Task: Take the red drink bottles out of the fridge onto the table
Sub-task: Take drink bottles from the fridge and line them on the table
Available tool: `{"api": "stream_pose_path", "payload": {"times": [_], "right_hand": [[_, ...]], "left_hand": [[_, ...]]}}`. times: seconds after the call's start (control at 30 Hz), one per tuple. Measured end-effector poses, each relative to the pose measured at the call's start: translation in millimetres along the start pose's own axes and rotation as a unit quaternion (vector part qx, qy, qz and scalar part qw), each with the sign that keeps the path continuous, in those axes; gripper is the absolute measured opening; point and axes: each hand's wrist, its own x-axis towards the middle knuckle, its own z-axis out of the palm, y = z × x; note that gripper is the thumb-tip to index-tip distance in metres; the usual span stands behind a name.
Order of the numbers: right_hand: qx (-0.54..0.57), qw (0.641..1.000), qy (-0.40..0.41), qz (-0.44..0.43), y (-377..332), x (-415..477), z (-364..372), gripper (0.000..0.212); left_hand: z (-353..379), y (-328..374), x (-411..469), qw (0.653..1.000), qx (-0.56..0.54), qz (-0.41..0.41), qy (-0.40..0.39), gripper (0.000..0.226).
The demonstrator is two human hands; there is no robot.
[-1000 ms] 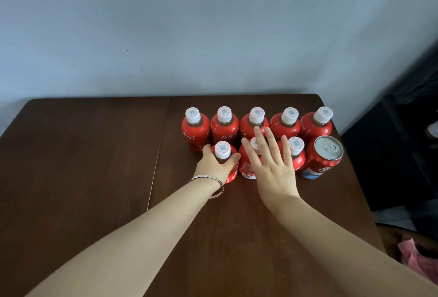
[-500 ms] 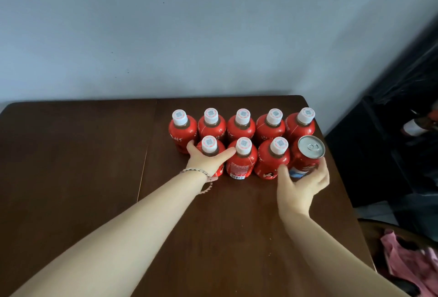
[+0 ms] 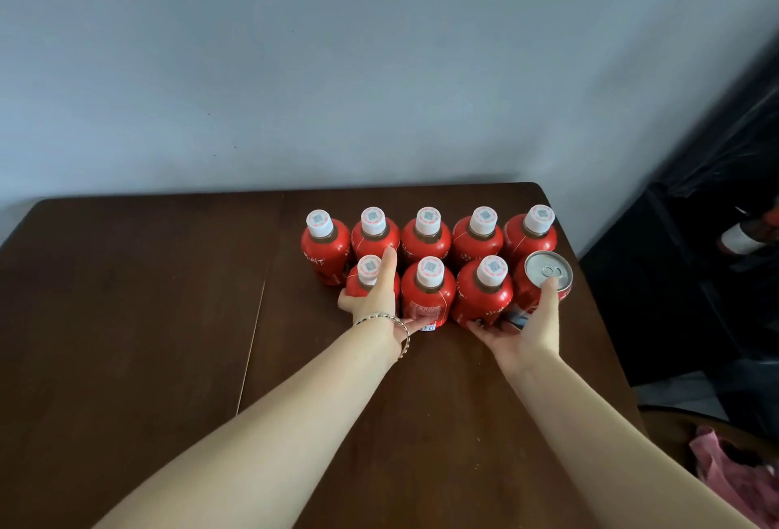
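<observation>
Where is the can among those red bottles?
In the head view, the can stands at the right end of the front row, next to a red bottle, near the table edge, held by the right hand.

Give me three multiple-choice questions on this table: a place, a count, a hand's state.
1. Where is the can? A front row, right end B back row, middle C left of all bottles
2. How many white-capped bottles stand on the table? A six B eight C ten
3. What does the left hand grip? A the can B nothing C the front-left bottle
Answers: A, it stands beside the front bottles, held by the right hand; B, five behind, three in front; C, fingers curl round it.
</observation>
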Motion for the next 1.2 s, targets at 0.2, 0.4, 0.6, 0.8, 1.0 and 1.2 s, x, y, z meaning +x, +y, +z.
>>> {"api": "stream_pose_path", "payload": {"times": [0.2,0.4,0.6,0.8,1.0,1.2], "right_hand": [[-0.108,0.994,-0.003,0.006,-10.7,-13.0,-2.0,0.072],[-0.468,0.884,0.015,0.011,-14.3,-72.9,-8.5,0.049],[-0.709,0.699,-0.068,-0.062,-20.7,-149.4,-24.2,0.031],[-0.729,0.663,-0.010,-0.171,-28.4,-235.7,-74.8,0.033],[-0.749,0.604,0.094,-0.256,-43.3,-342.7,-187.2,0.023],[-0.720,0.625,0.200,-0.225,-58.6,-453.6,-343.0,0.031]], "left_hand": [[-13.5,11.2,-15.6,0.998,0.035,-0.042,-0.015,0.097],[-43.5,19.5,-57.1,0.818,0.567,0.025,-0.091,0.048],[-57.5,17.7,-120.6,0.482,0.812,0.289,-0.155,0.045],[-49.9,9.5,-198.4,0.365,0.807,0.411,-0.217,0.041],[-35.7,-62.1,-320.3,0.252,0.776,0.466,-0.342,0.040],[-22.5,-186.9,-454.3,0.118,0.727,0.515,-0.440,0.037]]}}
